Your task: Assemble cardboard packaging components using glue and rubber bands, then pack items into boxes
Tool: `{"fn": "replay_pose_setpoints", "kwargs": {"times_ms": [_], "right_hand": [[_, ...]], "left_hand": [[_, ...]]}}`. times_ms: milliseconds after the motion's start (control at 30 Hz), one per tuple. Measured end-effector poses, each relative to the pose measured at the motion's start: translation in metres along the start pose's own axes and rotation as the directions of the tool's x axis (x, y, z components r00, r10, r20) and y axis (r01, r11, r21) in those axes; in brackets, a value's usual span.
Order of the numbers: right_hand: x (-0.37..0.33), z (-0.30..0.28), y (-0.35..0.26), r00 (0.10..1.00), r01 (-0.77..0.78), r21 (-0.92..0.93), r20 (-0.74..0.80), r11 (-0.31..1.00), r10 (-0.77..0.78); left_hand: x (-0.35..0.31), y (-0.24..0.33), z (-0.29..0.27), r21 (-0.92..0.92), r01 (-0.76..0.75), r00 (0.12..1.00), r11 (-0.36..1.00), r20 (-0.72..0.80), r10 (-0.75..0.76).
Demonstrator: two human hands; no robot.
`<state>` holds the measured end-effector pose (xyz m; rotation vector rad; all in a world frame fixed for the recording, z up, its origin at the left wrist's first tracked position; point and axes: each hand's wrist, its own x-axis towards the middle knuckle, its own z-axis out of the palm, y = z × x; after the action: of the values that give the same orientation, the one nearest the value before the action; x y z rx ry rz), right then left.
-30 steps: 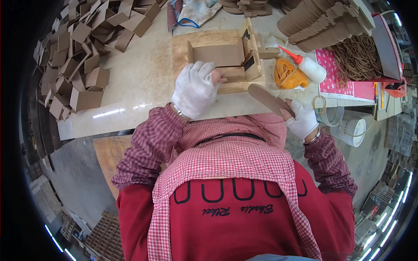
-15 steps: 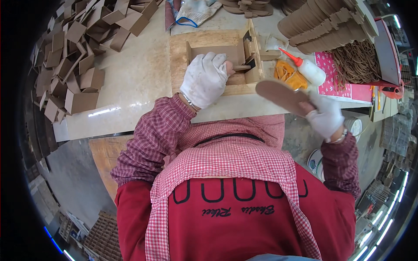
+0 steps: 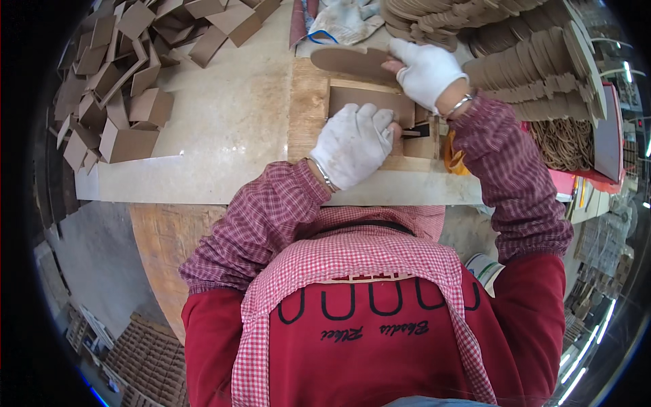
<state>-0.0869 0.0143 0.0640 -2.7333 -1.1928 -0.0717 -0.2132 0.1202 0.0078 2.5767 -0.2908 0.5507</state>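
My right hand [image 3: 432, 73], in a white glove with bare fingertips showing, grips the right end of a flat, rounded brown board [image 3: 352, 62]. It holds this board over the far side of a wooden jig [image 3: 307, 102]. A rectangular brown panel [image 3: 380, 102] stands in the jig. My left hand [image 3: 354, 146], also gloved, is closed at the jig's near side, just in front of that panel. Whatever its curled fingers hold is hidden beneath the glove. A dark fitting [image 3: 417, 131] shows at the jig's right side, by the left thumb.
Folded brown board pieces [image 3: 139, 129] are heaped at the left. Stacks of rounded boards [image 3: 536, 74] stand at the far right, beside a box of brown rubber bands [image 3: 559, 146]. A spare glove [image 3: 346, 20] lies at the back. An orange cloth [image 3: 458, 159] is partly behind my right sleeve.
My right hand has carried the rounded board from the near right up and left to beyond the jig. The left hand stays closed at the jig. The whole view has shifted slightly.
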Motion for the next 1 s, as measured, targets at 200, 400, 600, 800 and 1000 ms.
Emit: {"fn": "replay_pose_setpoints", "kwargs": {"times_ms": [200, 400, 600, 800, 1000], "right_hand": [[0.007, 0.032, 0.01, 0.979, 0.194, -0.122, 0.086, 0.973, -0.184], [0.005, 0.024, 0.009, 0.952, 0.2, -0.192, 0.27, 0.961, -0.144], [0.005, 0.02, 0.007, 0.943, 0.213, -0.16, 0.292, 0.964, -0.16], [0.002, 0.015, 0.006, 0.936, 0.188, -0.151, 0.325, 0.97, -0.131], [0.004, 0.014, 0.008, 0.917, 0.179, -0.066, 0.372, 0.982, -0.143]], "left_hand": [[-0.001, 0.0, -0.003, 0.056, -0.1, 0.989, 0.993, -0.103, 0.105], [0.0, -0.004, 0.002, 0.034, -0.139, 0.99, 0.99, -0.025, 0.14], [-0.002, -0.002, 0.006, 0.01, 0.035, 0.999, 0.999, -0.003, -0.035], [0.0, -0.002, 0.004, 0.066, -0.116, 0.99, 0.991, -0.067, 0.121], [0.004, 0.0, 0.001, 0.048, -0.027, 0.999, 0.998, -0.022, 0.028]]}}
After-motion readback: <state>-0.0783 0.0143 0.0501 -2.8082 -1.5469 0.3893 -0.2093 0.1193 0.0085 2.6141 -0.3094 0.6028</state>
